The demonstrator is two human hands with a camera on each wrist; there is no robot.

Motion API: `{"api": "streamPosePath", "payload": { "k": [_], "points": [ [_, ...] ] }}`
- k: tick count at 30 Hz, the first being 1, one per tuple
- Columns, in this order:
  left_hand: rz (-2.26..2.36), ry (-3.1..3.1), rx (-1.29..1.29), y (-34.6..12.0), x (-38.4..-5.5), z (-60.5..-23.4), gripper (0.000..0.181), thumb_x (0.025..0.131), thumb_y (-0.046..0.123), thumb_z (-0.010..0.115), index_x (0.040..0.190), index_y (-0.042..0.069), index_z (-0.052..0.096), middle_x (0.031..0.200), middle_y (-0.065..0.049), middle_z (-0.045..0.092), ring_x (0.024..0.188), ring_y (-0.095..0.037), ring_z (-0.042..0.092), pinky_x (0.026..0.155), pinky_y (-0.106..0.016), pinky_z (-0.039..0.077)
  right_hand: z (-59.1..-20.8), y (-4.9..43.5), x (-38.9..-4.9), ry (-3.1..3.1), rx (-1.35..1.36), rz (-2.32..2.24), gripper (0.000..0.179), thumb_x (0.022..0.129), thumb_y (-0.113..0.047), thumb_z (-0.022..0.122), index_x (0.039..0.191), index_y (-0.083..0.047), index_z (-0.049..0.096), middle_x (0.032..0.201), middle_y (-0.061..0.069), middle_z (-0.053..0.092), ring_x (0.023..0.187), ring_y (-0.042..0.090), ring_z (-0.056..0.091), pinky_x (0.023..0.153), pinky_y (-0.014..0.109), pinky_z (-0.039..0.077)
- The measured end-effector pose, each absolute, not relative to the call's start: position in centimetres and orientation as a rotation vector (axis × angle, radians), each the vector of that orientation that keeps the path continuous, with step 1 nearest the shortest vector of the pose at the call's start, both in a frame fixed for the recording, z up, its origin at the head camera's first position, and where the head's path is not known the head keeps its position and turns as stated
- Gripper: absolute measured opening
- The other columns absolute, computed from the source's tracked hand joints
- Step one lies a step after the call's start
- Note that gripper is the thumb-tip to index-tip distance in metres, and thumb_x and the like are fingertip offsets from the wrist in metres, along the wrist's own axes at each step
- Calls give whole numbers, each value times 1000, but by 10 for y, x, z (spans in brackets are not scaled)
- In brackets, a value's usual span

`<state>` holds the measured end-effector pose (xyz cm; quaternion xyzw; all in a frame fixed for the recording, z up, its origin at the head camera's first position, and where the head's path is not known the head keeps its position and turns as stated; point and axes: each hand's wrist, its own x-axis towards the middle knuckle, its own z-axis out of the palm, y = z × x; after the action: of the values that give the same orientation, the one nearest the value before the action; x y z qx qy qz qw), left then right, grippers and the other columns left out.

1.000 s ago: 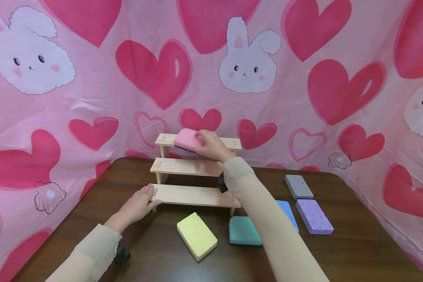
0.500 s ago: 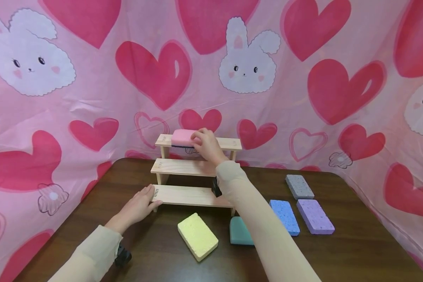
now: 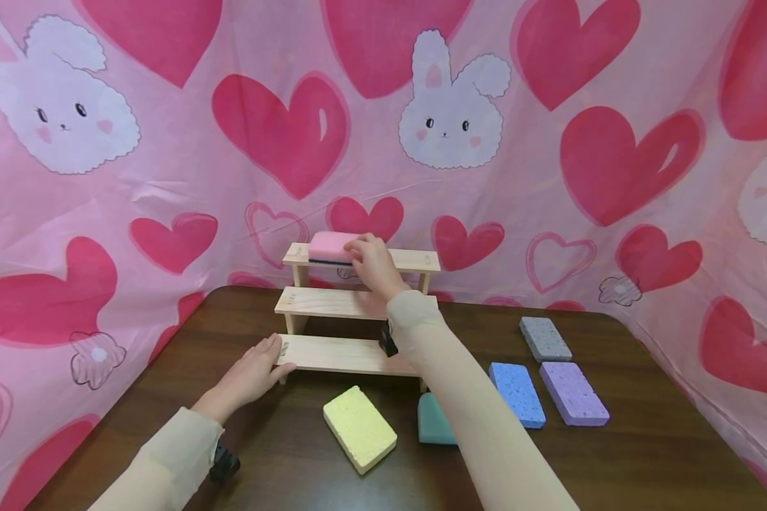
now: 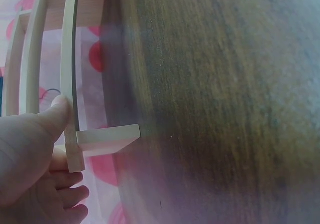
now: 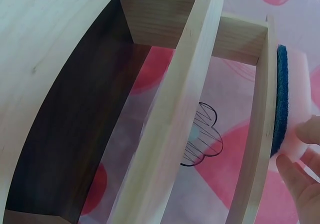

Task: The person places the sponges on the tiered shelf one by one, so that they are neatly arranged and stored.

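Head view: the right hand (image 3: 376,265) pinches the pink sponge (image 3: 329,245), lying lengthwise toward nine o'clock along the top shelf (image 3: 417,260); left wrist: the left hand (image 4: 29,156) grips the bottom shelf (image 4: 69,48); right wrist: the pink sponge points toward twelve.

Bright, even head view, softer, dimmer wrist views, pale glare across tabletop (image 4: 270,58), shelf edges (image 5: 165,129) bowed

Our left arm (image 3: 156,461) and right arm (image 3: 479,404), both extended forward.
Left grip (image 3: 246,372): lower, thumb (image 4: 57,113) apart from fingers (image 4: 74,196); right grip (image 3: 378,268): higher, farther forward, pinching.
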<state>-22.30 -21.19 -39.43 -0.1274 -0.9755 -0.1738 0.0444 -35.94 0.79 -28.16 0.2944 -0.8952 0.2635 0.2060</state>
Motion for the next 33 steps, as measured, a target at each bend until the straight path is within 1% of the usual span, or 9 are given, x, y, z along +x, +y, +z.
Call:
{"api": "streamPosePath", "payload": {
  "k": [17,27,33],
  "points": [
    [-530,-2995,-380,-211,-223,-394,69,90,30,59,131,-18,33,137,-34,30,128,-45,27,104,-53,23,-279,5,-361,-2547,779,786,25,87,-3,62,111,-9,66,113,10,56,105,23,49,92,28,42],
    [-533,-2990,-384,-212,-224,-396,69,89,29,60,131,-18,33,137,-35,30,128,-45,27,103,-54,23,-272,9,-356,-2513,816,803,31,86,-8,63,118,-9,63,117,11,54,107,24,49,90,27,43],
    [-537,-2984,-388,-212,-224,-396,69,89,29,60,131,-19,33,137,-35,30,127,-45,28,103,-54,23,-265,11,-351,-2473,873,847,36,85,-6,64,121,-7,61,117,12,54,107,23,49,88,26,44]
  ]
}}
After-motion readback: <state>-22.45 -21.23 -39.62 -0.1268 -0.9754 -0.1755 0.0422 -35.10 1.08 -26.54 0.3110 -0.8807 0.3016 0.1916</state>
